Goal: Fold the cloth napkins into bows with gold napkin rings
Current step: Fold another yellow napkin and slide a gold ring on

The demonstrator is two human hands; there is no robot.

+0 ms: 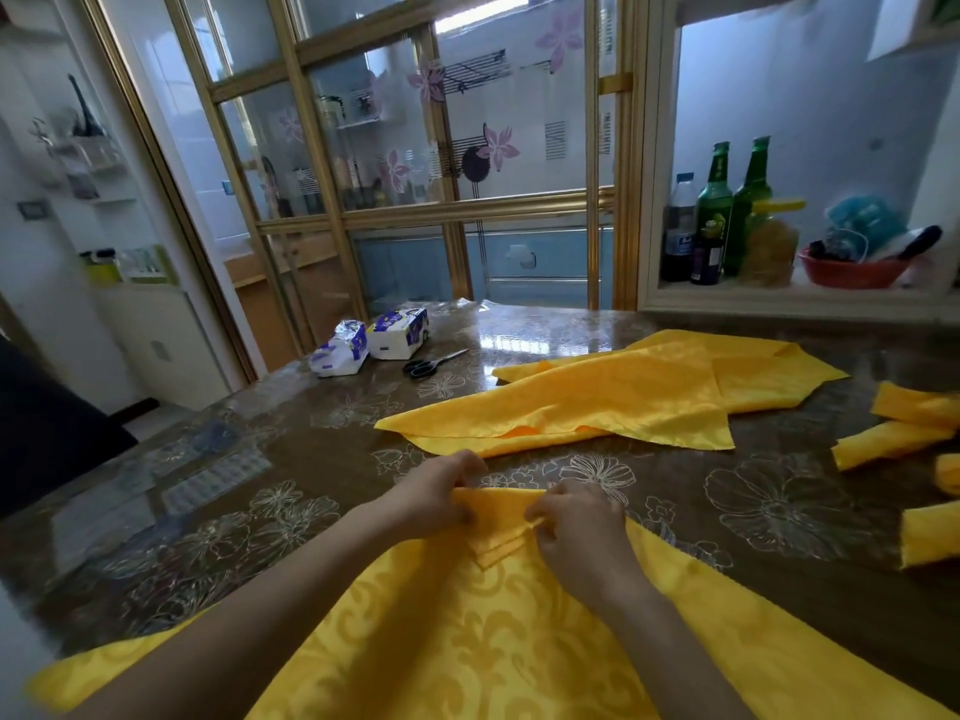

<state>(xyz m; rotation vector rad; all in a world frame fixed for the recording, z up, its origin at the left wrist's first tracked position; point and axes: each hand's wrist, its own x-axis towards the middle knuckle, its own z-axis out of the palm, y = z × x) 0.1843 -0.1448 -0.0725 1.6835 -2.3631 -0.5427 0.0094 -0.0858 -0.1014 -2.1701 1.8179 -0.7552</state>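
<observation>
The yellow patterned cloth napkin [467, 641] lies on the glossy floral table [260, 459], its pleated far corner stretched between my left grip [436, 498] and right grip [576, 527], both pinching it; the pleats run grip to grip, equally near each.

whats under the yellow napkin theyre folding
The napkin lies on the table, whose glossy flower-patterned top shows around it. The left hand and right hand pinch pleats at its far edge. Anything beneath the cloth is covered and cannot be seen.
</observation>
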